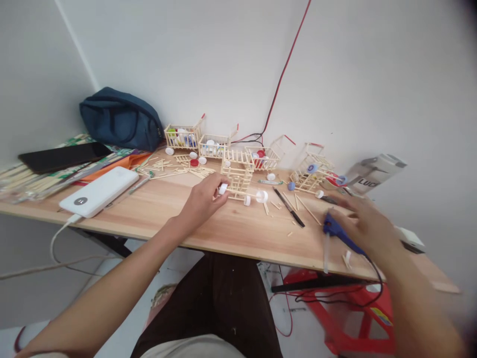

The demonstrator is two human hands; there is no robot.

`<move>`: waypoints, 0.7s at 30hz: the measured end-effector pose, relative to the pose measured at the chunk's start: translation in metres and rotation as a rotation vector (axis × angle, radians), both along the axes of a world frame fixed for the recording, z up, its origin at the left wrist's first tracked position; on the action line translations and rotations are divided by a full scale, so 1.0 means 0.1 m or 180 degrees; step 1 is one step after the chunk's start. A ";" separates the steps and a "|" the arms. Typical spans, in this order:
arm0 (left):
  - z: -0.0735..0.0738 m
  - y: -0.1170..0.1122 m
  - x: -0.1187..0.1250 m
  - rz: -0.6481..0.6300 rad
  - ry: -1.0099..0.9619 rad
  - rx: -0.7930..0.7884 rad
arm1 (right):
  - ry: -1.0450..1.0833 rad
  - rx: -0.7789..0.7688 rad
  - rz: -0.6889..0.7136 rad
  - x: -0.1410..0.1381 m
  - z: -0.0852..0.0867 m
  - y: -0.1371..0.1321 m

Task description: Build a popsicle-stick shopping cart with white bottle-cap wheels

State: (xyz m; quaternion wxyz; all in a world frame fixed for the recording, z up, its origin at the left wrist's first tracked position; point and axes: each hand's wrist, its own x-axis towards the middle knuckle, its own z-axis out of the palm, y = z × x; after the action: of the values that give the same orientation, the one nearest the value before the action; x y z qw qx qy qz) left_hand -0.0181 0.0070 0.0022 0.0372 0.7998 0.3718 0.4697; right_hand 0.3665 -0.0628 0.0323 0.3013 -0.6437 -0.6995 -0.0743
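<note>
Between the thumb and fingers of my left hand [210, 196] is a white bottle-cap wheel [222, 189]. A thin stick seems to run from it to another white cap wheel [262, 197] on the right. Just behind this stands a small cart made of wooden sticks [238, 171]. My right hand [363, 221], smeared by motion, is over a blue glue gun [337, 229] near the front edge. A clear glue stick [326, 253] sticks out of the gun toward me. Whether the fingers grip the gun is not clear.
Stick-built carts with caps inside [182, 136] line the wall. Loose sticks [186, 170], a black pen [288, 206] and a box [378, 174] lie around. At left are a white power bank [100, 191], a phone [65, 156] and a blue bag [119, 119]. A red stool [350, 318] stands below.
</note>
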 end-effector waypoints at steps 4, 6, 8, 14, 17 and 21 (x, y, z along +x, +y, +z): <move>0.03 0.06 0.06 -0.0008 -0.0071 0.0004 | 0.0614 0.0016 0.0553 -0.95 0.10 0.12; 0.04 0.08 0.07 -0.0021 -0.0062 0.0050 | 0.0804 -0.0073 0.0888 -1.23 0.04 0.24; 0.06 0.11 0.05 -0.0063 -0.0020 0.0102 | 0.0911 -0.0107 0.1051 -1.39 -0.06 0.37; 0.08 0.15 0.04 -0.0101 0.0066 0.0095 | 0.1130 0.0111 0.1380 -1.53 -0.25 0.67; 0.08 0.17 0.06 -0.0090 0.0061 0.0107 | 0.1230 0.0173 0.1442 -1.55 -0.27 0.75; 0.09 0.19 0.06 -0.0113 0.0054 0.0122 | 0.1268 0.0160 0.1504 -1.55 -0.28 0.81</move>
State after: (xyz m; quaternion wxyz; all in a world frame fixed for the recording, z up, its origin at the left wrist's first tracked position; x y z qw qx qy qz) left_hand -0.0117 0.0261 0.0107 0.0271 0.8109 0.3488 0.4691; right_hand 0.2112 0.0187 0.0047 0.4573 -0.4575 -0.7549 0.1081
